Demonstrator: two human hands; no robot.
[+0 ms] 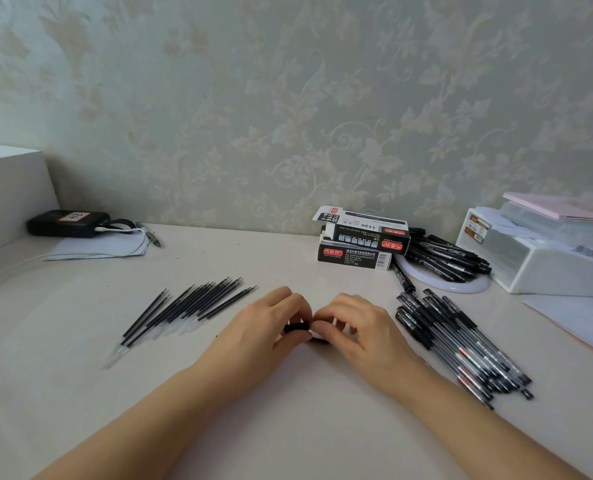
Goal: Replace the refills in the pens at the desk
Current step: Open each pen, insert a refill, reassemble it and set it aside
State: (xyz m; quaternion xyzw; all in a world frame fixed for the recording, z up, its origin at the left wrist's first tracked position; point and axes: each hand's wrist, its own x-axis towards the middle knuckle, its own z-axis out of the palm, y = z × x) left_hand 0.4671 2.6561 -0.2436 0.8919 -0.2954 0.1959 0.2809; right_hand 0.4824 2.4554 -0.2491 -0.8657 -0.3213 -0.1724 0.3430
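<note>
Both hands meet at the middle of the desk over one black pen (297, 328). My left hand (267, 323) curls its fingers round the pen's black section, and my right hand (354, 323) pinches the other end; most of the pen is hidden by the fingers. Several loose refills (187, 306) lie fanned out on the desk to the left of my hands. A heap of several clear pens with black grips (461, 341) lies to the right.
Two stacked pen boxes (361, 244) stand at the back, with more black pens (444, 258) on a white round plate (461, 287) beside them. A white plastic organiser (544, 258) is far right, a black device (68, 223) with cable and paper far left.
</note>
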